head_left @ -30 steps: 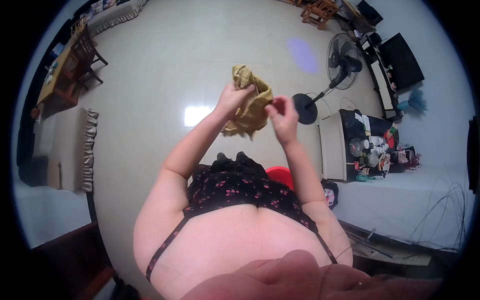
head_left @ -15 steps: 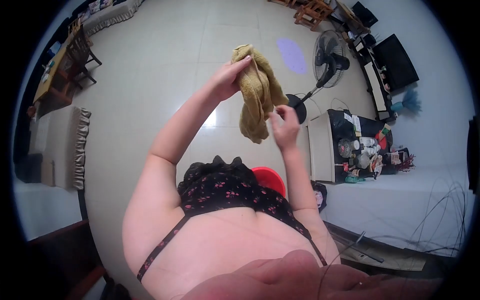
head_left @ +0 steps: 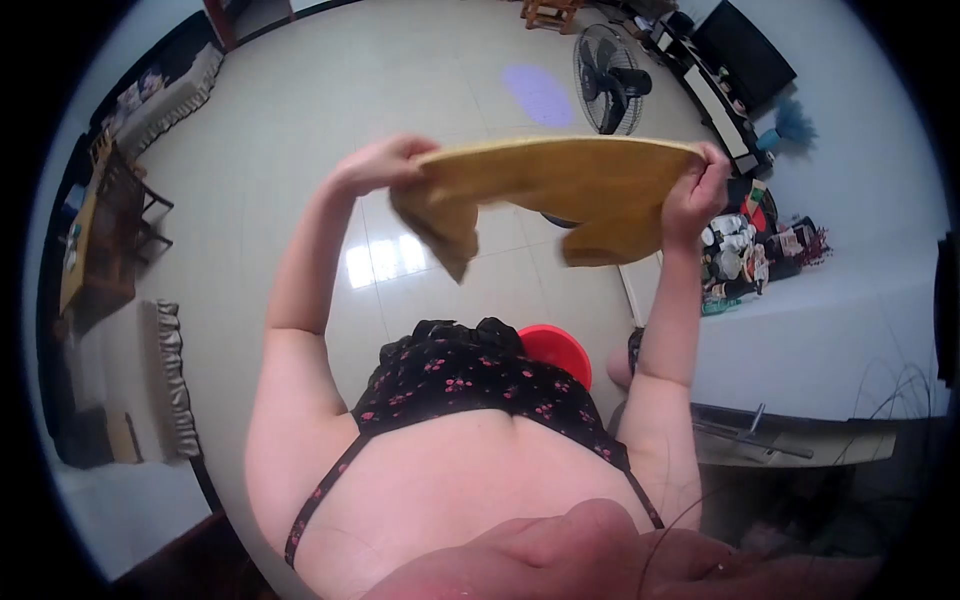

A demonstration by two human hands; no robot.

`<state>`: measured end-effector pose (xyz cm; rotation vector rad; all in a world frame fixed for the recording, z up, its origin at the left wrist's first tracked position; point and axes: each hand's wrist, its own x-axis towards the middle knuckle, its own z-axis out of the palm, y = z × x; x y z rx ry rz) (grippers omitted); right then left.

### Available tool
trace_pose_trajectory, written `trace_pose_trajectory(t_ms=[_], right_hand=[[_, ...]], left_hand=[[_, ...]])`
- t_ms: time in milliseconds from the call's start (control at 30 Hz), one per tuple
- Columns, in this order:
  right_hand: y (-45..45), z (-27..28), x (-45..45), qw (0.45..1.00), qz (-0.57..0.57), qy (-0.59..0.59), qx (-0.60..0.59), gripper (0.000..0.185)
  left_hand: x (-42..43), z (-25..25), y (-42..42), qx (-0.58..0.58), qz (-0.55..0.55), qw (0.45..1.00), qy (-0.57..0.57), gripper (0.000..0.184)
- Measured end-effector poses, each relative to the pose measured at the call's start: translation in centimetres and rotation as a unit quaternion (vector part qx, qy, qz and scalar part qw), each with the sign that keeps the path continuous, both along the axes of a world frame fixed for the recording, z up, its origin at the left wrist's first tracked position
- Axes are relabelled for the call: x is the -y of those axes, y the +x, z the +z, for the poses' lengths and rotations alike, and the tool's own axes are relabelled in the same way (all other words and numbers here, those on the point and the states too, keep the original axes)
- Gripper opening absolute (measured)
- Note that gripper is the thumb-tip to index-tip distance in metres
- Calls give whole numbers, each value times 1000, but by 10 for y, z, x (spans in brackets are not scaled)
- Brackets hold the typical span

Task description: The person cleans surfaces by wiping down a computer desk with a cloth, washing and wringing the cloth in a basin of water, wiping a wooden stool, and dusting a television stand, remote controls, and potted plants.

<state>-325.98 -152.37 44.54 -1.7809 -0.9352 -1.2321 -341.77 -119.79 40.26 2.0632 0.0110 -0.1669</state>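
A yellow-brown towel point(head_left: 560, 180) is stretched sideways in the air in front of me, its top edge fairly straight. My left hand point(head_left: 385, 165) is closed round its left corner. At the other end, my right hand point(head_left: 697, 195) grips the right corner in a fist. The lower part of the cloth hangs in two uneven flaps and is blurred by motion. Below it, partly covered by my body, a red bucket or basin point(head_left: 560, 352) stands on the floor.
A standing fan point(head_left: 608, 85) is ahead, near a purple oval patch point(head_left: 538, 95) on the tiled floor. To the right, bottles and jars point(head_left: 735, 250) crowd a cabinet top. A television point(head_left: 745, 55) stands beyond. On the left are a wooden chair point(head_left: 125, 205) and a skirted sofa point(head_left: 130, 370).
The bunched towel has been spread out sideways. My right hand has moved right and taken hold of a corner; my left hand has shifted left, keeping its grip.
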Motion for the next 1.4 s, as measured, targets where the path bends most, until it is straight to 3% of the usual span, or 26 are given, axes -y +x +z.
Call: trace_pose_trajectory(t_ms=[33, 100, 200, 233, 300, 400, 467, 500, 567, 600, 667, 733, 767, 833, 900, 933, 967, 1033, 1067, 1100, 1167, 1233, 1300, 1333, 1367, 1400], right_hand=[[-1, 17, 2, 997, 7, -36, 69, 9], [-2, 50, -6, 978, 35, -42, 199, 10], [-10, 93, -33, 955, -29, -119, 270, 9], [-18, 99, -44, 944, -92, -192, 252, 10], [-12, 97, -60, 936, -24, -183, 301, 27], [10, 81, -39, 946, -53, -172, 270, 16], [39, 55, 7, 957, -140, -159, 197, 9], [39, 47, 20, 950, -203, -170, 167, 9], [32, 29, 30, 950, -212, -229, 20, 9], [15, 21, 24, 958, -131, -229, -114, 17], [-11, 9, 9, 941, 155, -186, -235, 49], [-48, -22, -22, 861, 244, -266, -359, 89], [-69, -34, -46, 878, 227, -308, -287, 94], [-76, -47, -64, 893, 232, -203, -327, 82], [-60, -63, -62, 800, 246, -150, -527, 65], [-65, -61, -69, 843, 291, -115, -438, 46], [-71, -60, -73, 844, 290, -114, -437, 46], [-96, -39, -87, 672, 427, 255, -549, 43], [-104, -26, -98, 640, 432, 321, -548, 44], [-105, -29, -107, 667, 389, 309, -555, 42], [-99, -25, -104, 720, 389, 182, -546, 46], [-94, -15, -78, 651, 428, 88, -621, 66], [-97, -8, -44, 858, 134, -145, -474, 67], [-103, -11, -40, 859, 128, -144, -475, 67], [-110, -21, -33, 959, 0, -202, -199, 68], [-113, -32, -27, 956, -132, -244, 96, 68]], left_hand=[[-3, 15, -5, -35, -120, 991, 54, 49], [-8, 28, 4, -45, -249, 967, -24, 65], [43, -28, 56, -35, -214, 906, -364, 100], [64, -56, 69, -87, -223, 884, -401, 100], [92, -103, 72, -208, -221, 862, -407, 99], [75, -129, 53, -321, -209, 827, -412, 99], [47, -107, 41, -294, -233, 791, -484, 98], [35, -83, 33, -223, -260, 745, -572, 79], [24, -43, 25, -172, -177, 875, -416, 59], [27, -27, 22, -175, -176, 875, -415, 59], [68, 3, 42, -9, -181, 953, -241, 58], [80, 10, 53, -18, -190, 962, -196, 55], [79, 13, 49, -28, -193, 969, -148, 52], [77, 22, 49, -35, -201, 965, -163, 48], [71, 22, 48, -27, -191, 981, -17, 47], [67, 7, 45, 73, -162, 983, -34, 54], [60, -6, 41, 44, -129, 987, -85, 68], [68, -30, 30, 129, -165, 917, -340, 83], [76, -43, 31, 95, -213, 908, -349, 92], [92, -34, 21, 114, -220, 914, -322, 84], [107, -33, 21, -78, -130, 890, -430, 66], [96, -29, 11, -121, -137, 797, -575, 49], [76, -36, 15, -190, -311, 625, -691, 53], [78, -32, 17, -166, -371, 571, -714, 55], [83, -28, 19, -143, -429, 512, -730, 58], [91, -24, 27, -132, -501, 491, -700, 57]])
